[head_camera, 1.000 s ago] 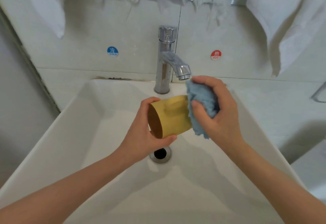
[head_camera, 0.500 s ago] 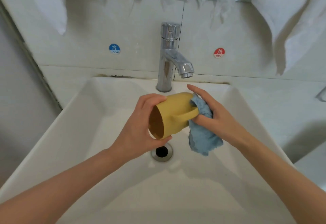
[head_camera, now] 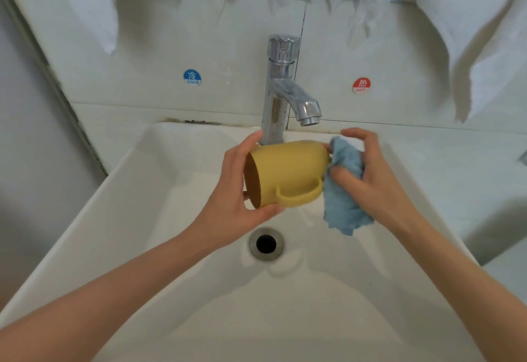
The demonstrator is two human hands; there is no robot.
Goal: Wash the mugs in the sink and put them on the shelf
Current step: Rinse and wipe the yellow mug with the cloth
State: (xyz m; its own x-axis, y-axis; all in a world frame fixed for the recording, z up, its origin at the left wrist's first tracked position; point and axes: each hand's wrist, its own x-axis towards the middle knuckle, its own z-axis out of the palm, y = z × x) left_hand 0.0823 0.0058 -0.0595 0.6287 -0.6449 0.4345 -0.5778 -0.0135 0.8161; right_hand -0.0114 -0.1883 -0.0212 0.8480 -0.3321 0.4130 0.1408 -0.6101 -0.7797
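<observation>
Blue cloth [head_camera: 343, 204] first: bunched in the curled fingers [head_camera: 340, 174] of the right hand [head_camera: 376, 179] and pressed against the base of the yellow mug [head_camera: 288, 170]. Gripping the rim end with the left hand [head_camera: 228, 204], holding the mug sideways, handle down, over the sink [head_camera: 142, 219], below the tap [head_camera: 281, 90] with no water showing. Mid-scrub, seemingly. Next, likely: turning the mug to wipe wall and inside, then rinsing. No shelf in view.

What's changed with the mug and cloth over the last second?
The yellow mug has turned in the left hand: its handle went from the top to the lower side. The blue cloth, bunched over the base before, now hangs down from the right hand. Both grips stay; tap off.
</observation>
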